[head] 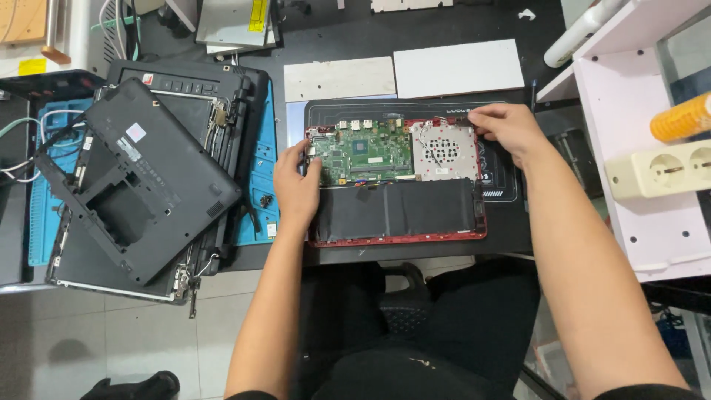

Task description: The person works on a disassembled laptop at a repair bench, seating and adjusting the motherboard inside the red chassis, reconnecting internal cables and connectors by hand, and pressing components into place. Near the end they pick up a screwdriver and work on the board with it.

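An opened red laptop base [400, 238] lies on a dark work mat [501, 181]. Inside it I see a green circuit board [364, 150], a perforated metal plate [444, 150] and a flat black battery [396, 211]. My left hand [295, 185] rests on the base's left edge, fingers curled at the board's left corner. My right hand [508, 130] sits at the top right corner, fingertips pinched near the hinge area. Whether the right fingers grip a small part is hidden.
A disassembled black laptop [148, 178] with loose covers lies on a blue mat [261, 163] to the left. Two white panels [458, 67] sit behind the red base. A pale shelf unit [629, 148] with a power strip [659, 169] stands to the right.
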